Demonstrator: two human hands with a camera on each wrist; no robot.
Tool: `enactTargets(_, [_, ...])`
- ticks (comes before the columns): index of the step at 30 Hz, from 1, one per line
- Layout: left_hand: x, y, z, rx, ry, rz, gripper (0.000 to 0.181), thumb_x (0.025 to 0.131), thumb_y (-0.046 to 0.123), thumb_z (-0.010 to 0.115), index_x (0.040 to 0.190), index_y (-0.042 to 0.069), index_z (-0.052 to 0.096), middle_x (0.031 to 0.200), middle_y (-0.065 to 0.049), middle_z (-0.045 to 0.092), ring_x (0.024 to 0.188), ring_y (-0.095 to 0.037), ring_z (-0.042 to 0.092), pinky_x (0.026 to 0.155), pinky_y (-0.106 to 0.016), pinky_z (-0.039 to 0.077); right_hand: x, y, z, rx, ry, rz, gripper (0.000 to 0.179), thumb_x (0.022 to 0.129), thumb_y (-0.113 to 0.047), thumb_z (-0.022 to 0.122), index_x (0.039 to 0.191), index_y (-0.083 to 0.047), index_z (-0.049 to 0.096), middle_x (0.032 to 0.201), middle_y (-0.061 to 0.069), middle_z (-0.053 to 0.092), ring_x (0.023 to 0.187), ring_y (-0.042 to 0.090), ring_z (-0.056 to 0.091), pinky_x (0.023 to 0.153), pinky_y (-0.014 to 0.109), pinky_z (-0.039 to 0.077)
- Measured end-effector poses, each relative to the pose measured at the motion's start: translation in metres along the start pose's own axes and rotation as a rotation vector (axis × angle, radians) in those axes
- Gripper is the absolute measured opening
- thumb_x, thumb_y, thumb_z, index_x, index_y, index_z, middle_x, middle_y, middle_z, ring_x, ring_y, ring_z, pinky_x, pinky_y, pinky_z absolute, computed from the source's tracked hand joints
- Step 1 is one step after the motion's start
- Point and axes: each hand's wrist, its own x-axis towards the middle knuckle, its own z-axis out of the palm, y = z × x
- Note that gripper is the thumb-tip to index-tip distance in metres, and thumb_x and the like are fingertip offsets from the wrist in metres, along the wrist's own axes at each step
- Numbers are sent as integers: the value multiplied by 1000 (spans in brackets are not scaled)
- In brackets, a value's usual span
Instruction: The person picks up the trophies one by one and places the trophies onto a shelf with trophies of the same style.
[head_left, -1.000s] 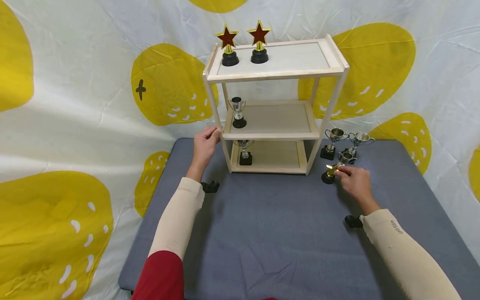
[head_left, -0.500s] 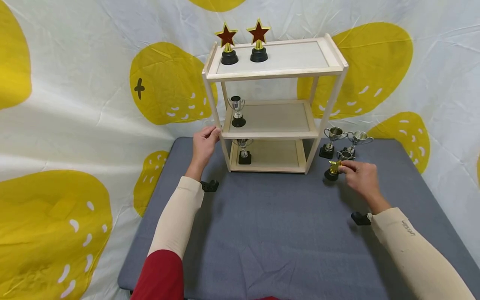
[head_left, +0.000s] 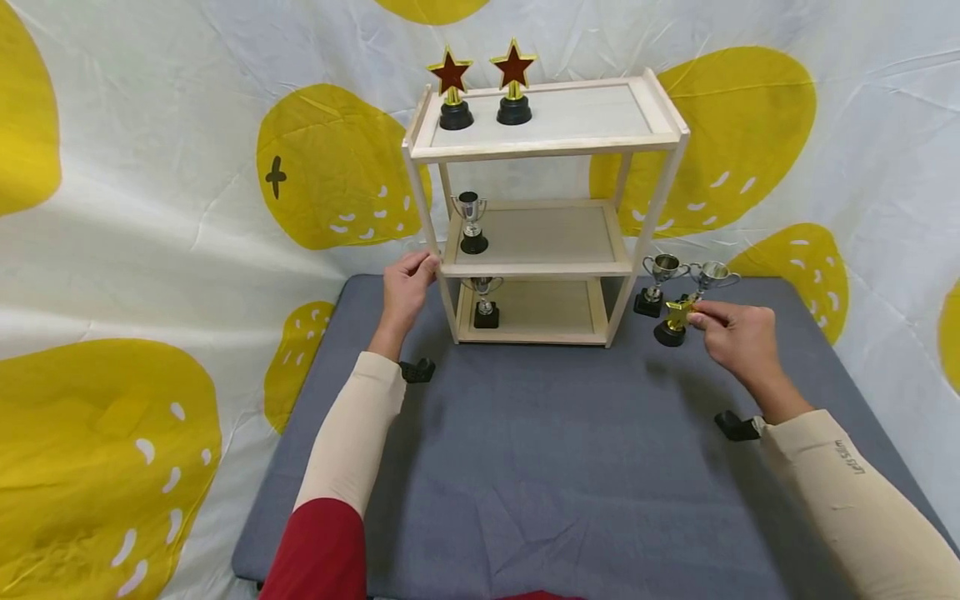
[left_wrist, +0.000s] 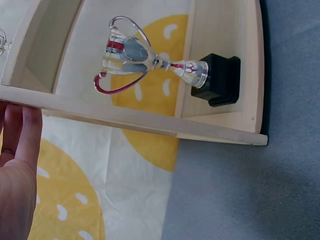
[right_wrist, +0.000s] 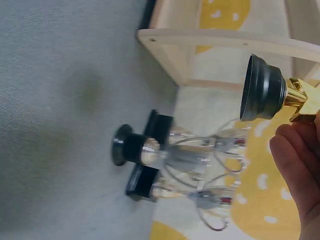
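My right hand (head_left: 738,337) pinches a small gold star trophy (head_left: 677,315) by its top. Its round black base hangs above the table, tilted slightly. Behind it stand silver trophy cups (head_left: 663,271), one of them largely hidden by the hand and star. In the right wrist view, three cups (right_wrist: 187,159) cluster below the held trophy. My left hand (head_left: 406,287) grips the left front post of a pale wooden shelf (head_left: 525,270) at middle-shelf height. Beside that post, a silver cup (left_wrist: 130,55) with a square black base stands on the bottom shelf.
Two red-faced star trophies (head_left: 513,83) stand at the left of the top shelf. Another silver cup (head_left: 470,223) stands at the left of the middle shelf. The shelf sits toward the back of a grey cloth-covered table (head_left: 525,450), before a patterned curtain (head_left: 150,167).
The right hand has raised the gold star trophy off the table, moving it slightly right and back, over the cups in the head view. The left hand stays on the post.
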Motion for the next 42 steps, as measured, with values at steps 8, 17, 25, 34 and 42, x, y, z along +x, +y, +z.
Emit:
enactTargets(8, [2, 0, 1, -6, -6, -1, 36, 102, 16, 67, 128, -9, 70, 106, -1, 65, 98, -6, 68, 98, -30, 63, 9, -16, -20, -1, 11, -11, 18, 91, -8, 80, 104, 4, 81, 85, 28, 77, 53, -25, 31, 42, 13, 23])
enactTargets(17, [2, 0, 6, -24, 17, 16, 33, 102, 13, 68, 124, -11, 71, 105, -3, 67, 95, -4, 69, 94, -26, 64, 29, -35, -51, 21, 33, -34, 14, 88, -5, 81, 101, 2, 83, 85, 18, 80, 50, -20, 36, 41, 11, 27])
enactTargets(25, [2, 1, 10, -36, 11, 1, 35, 102, 13, 66, 126, -12, 70, 107, -6, 67, 95, -4, 69, 94, -27, 64, 42, -47, -68, 34, 113, -129, 14, 81, -3, 85, 95, 0, 84, 77, -31, 66, 60, -32, 37, 44, 3, 25])
enactTargets(34, [1, 1, 4, -43, 6, -1, 36, 102, 14, 67, 127, -12, 70, 101, 2, 65, 97, -7, 69, 94, -25, 63, 57, -69, -84, 49, 122, -191, 16, 80, 0, 86, 96, 0, 84, 79, -31, 71, 61, -33, 39, 47, 2, 27])
enactTargets(42, [-1, 2, 1, -33, -7, 5, 36, 102, 14, 67, 127, -12, 69, 101, 4, 65, 96, -4, 68, 95, -25, 63, 69, -90, -95, 148, 121, -186, 10, 83, 6, 82, 93, 7, 82, 82, -57, 48, 70, -35, 49, 56, -5, 36])
